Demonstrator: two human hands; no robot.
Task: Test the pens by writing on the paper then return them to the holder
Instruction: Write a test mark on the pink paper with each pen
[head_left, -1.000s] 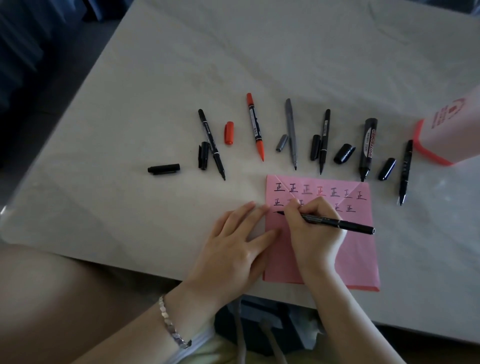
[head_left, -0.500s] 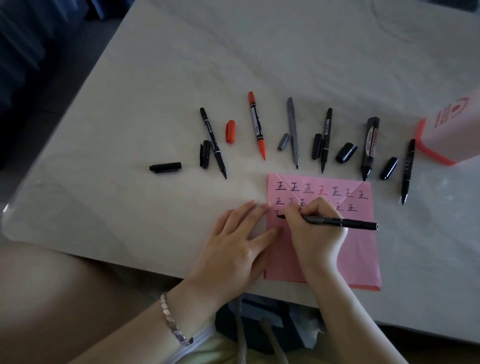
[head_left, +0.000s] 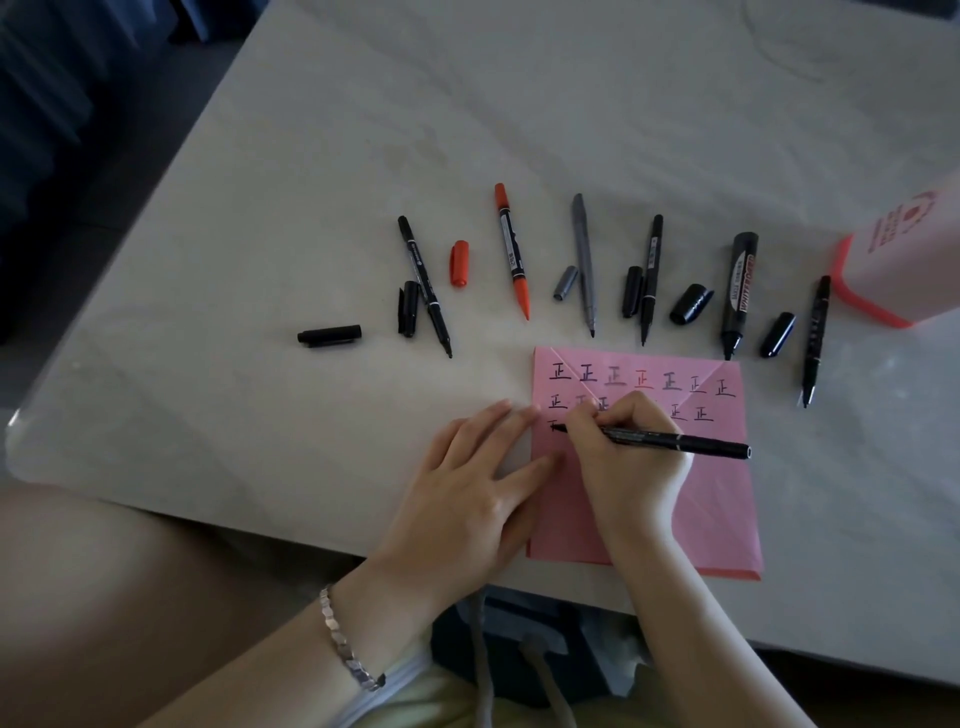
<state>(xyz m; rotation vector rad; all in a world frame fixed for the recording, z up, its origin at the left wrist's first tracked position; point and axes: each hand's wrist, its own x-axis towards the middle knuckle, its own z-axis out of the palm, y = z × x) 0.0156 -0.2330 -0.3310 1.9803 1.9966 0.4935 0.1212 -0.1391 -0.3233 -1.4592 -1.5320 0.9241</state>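
Note:
My right hand (head_left: 626, 457) grips a thin black pen (head_left: 680, 441) with its tip pressed on the left side of the pink paper (head_left: 717, 499), below two rows of written characters. My left hand (head_left: 467, 483) lies flat, fingers spread, pinning the paper's left edge. Several uncapped pens lie in a row beyond the paper: a black one (head_left: 423, 283), a red one (head_left: 511, 249), a grey one (head_left: 584, 262), another black one (head_left: 649, 275), a thick black marker (head_left: 737, 291) and a thin black pen (head_left: 814, 338). The pink holder (head_left: 883, 280) lies at the right edge.
Loose caps lie among the pens: a black cap (head_left: 330, 335) far left, a red cap (head_left: 459, 262), a grey cap (head_left: 565, 283) and several black ones (head_left: 691, 304). The pale table (head_left: 519, 114) ends near my body; a dark bag (head_left: 524, 649) sits below its edge.
The pen tip has shifted slightly on the paper's third row as my right hand writes. My left hand stays pressed on the paper.

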